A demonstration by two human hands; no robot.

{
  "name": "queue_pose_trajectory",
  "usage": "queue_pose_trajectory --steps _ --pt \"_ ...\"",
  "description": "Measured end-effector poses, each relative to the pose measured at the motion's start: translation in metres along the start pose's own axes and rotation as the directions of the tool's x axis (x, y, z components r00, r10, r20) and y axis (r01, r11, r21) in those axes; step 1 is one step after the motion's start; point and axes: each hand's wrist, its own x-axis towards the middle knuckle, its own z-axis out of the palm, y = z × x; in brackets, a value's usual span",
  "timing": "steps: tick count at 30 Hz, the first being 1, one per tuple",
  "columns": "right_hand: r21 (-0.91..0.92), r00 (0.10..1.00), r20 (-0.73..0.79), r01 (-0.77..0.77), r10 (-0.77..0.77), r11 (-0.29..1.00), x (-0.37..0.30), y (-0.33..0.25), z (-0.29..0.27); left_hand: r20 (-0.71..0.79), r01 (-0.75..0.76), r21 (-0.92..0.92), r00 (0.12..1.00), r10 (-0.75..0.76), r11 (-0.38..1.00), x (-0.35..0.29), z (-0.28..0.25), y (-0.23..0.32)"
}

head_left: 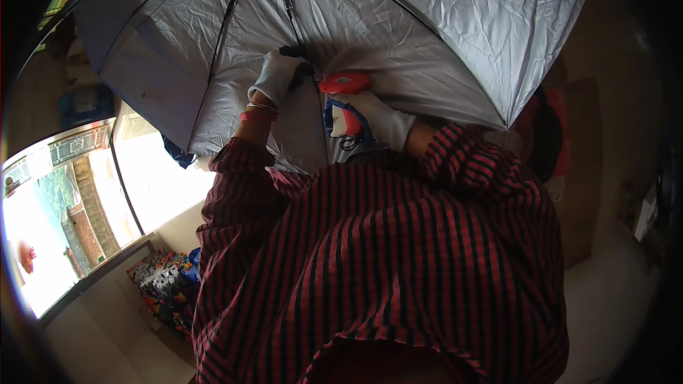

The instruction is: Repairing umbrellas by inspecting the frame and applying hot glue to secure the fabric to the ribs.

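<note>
An opened umbrella (441, 64) shows its silver inner side and black ribs in front of me. My left hand (283, 74), in a white glove with dark fingertips, is closed at a black umbrella rib (287, 0). Close beside it on the right, my gloved right hand (380, 117) is wrapped round a red object (346, 83) with a rounded end. Lower down, more red shows by that hand with a dark blue strap (329, 115); the glove hides much of it, and I cannot tell its kind. A thin dark cord loop hangs below.
A bright window or doorway (78, 206) stands at the left, with a building outside. Below it lies a colourful patterned cloth or bag (163, 284). Dark and red items (551, 135) are at the right, beyond the umbrella's edge.
</note>
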Motion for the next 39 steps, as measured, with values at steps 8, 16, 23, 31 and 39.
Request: queue_pose_trajectory --steps 8,16,23,31,39 --pt "0.349 0.885 0.434 -0.337 0.169 0.874 0.021 -0.002 -0.011 0.119 -0.226 -0.118 0.964 0.239 0.967 0.011 -0.007 -0.017" --pt "-0.013 0.985 -0.168 -0.037 0.034 0.999 -0.002 -0.002 0.023 -0.148 -0.199 0.281 0.957 0.247 0.939 0.015 0.007 -0.03" --pt "-0.025 0.988 -0.054 0.147 -0.148 0.989 -0.002 -0.029 0.026 -0.228 0.084 0.755 0.963 0.141 0.651 -0.015 -0.031 0.035" --pt "-0.444 0.802 -0.037 0.521 -0.596 0.729 0.026 -0.131 0.048 -0.443 0.25 0.832 0.837 0.322 0.495 0.019 -0.13 0.006" --pt "-0.386 0.721 -0.188 0.57 -0.667 0.726 0.055 -0.129 0.039 -0.646 -0.135 0.586 0.518 0.561 0.799 0.005 -0.039 0.015"
